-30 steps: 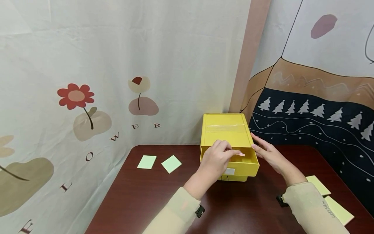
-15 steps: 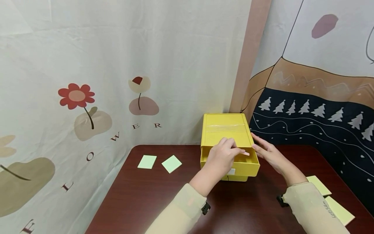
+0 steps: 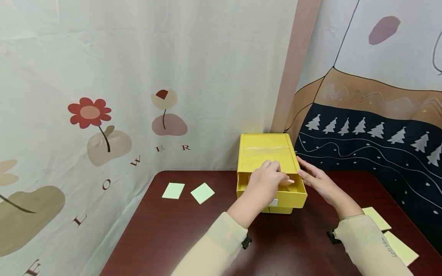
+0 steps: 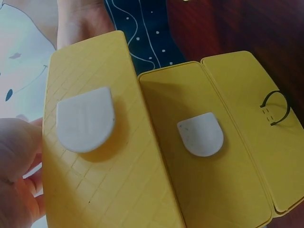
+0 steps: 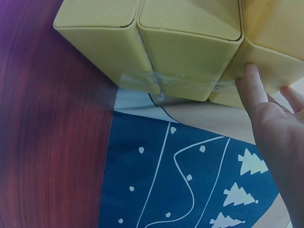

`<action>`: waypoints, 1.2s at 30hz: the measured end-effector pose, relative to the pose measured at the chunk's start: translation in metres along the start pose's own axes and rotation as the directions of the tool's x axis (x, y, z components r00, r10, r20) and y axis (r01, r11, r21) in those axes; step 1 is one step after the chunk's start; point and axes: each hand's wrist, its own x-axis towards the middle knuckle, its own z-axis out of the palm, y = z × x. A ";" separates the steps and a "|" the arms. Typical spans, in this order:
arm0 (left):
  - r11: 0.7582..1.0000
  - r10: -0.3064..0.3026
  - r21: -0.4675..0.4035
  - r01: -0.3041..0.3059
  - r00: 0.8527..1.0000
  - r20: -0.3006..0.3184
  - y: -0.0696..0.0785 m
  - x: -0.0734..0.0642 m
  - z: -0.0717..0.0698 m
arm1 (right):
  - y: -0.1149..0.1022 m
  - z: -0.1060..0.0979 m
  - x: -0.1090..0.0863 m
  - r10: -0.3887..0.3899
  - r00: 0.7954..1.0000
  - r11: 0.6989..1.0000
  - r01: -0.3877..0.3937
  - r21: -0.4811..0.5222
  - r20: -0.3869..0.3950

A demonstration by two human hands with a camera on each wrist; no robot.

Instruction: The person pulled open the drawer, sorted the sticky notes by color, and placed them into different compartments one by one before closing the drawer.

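Note:
A yellow drawer unit stands at the back of the table, its top drawer pulled out. My left hand is over that drawer and pinches a small pale pink flat piece, seen almost edge-on; its kind cannot be told. In the left wrist view part of this hand shows beside the drawer front with its white handle; the pinched piece is hidden there. My right hand rests its extended fingers against the unit's right side.
Two pale green square note pads lie on the table to the left. Two yellow note pads lie by the right forearm. Below the top drawer are further drawers, the lowest with a black loop.
My left hand has moved right across the open drawer with the pale pink piece, then slowed almost to a stop. My right hand has stayed against the unit's side.

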 end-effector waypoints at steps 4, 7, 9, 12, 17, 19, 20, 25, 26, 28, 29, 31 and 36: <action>1.000 -0.002 0.021 0.002 1.000 0.024 0.001 0.003 -0.002 | 0.000 0.000 0.000 0.004 1.000 1.000 -0.004 -0.007 -0.001; 0.999 -0.011 0.030 0.010 0.999 0.036 0.001 0.004 -0.002 | 0.000 -0.001 -0.001 0.007 1.000 1.000 -0.007 -0.009 0.000; 0.999 -0.018 0.028 0.017 0.999 0.048 0.001 0.004 -0.002 | 0.000 -0.001 -0.002 0.008 1.000 1.000 -0.008 -0.007 -0.001; 0.999 -0.030 0.029 0.028 0.997 0.071 0.001 0.005 -0.001 | 0.000 -0.001 -0.002 0.010 1.000 1.000 -0.010 -0.007 -0.003; 0.998 -0.070 0.011 0.069 0.989 0.133 0.000 0.005 -0.003 | -0.001 0.000 -0.001 0.004 1.000 1.000 -0.004 -0.008 0.000; 0.996 -0.084 -0.008 0.086 0.983 0.162 0.000 0.004 -0.005 | -0.001 0.000 0.000 0.004 1.000 1.000 -0.004 -0.008 -0.003; 0.996 -0.087 -0.016 0.092 0.981 0.176 0.000 0.004 -0.006 | -0.001 0.000 0.000 0.005 1.000 1.000 -0.005 -0.008 -0.004; 0.995 -0.089 -0.033 0.099 0.969 0.230 -0.003 0.003 -0.011 | 0.000 0.000 0.001 0.004 1.000 1.000 -0.004 -0.007 -0.003; 0.994 -0.090 -0.033 0.101 0.967 0.239 -0.003 0.003 -0.011 | 0.000 0.001 0.001 0.002 1.000 1.000 -0.002 -0.005 -0.002; 0.994 -0.093 -0.031 0.104 0.963 0.253 -0.004 0.003 -0.012 | 0.000 0.001 0.001 0.001 1.000 1.000 -0.001 -0.002 -0.002; 0.994 -0.092 -0.032 0.103 0.962 0.257 -0.004 0.003 -0.012 | 0.000 0.001 0.001 0.002 1.000 1.000 -0.002 -0.002 -0.002; 0.994 -0.090 -0.034 0.103 0.960 0.265 -0.004 0.003 -0.012 | 0.000 0.001 0.001 0.004 1.000 1.000 -0.004 -0.002 -0.004; 0.994 -0.086 -0.037 0.099 0.960 0.266 -0.003 0.003 -0.012 | 0.000 0.000 0.001 0.005 1.000 1.000 -0.005 -0.002 -0.005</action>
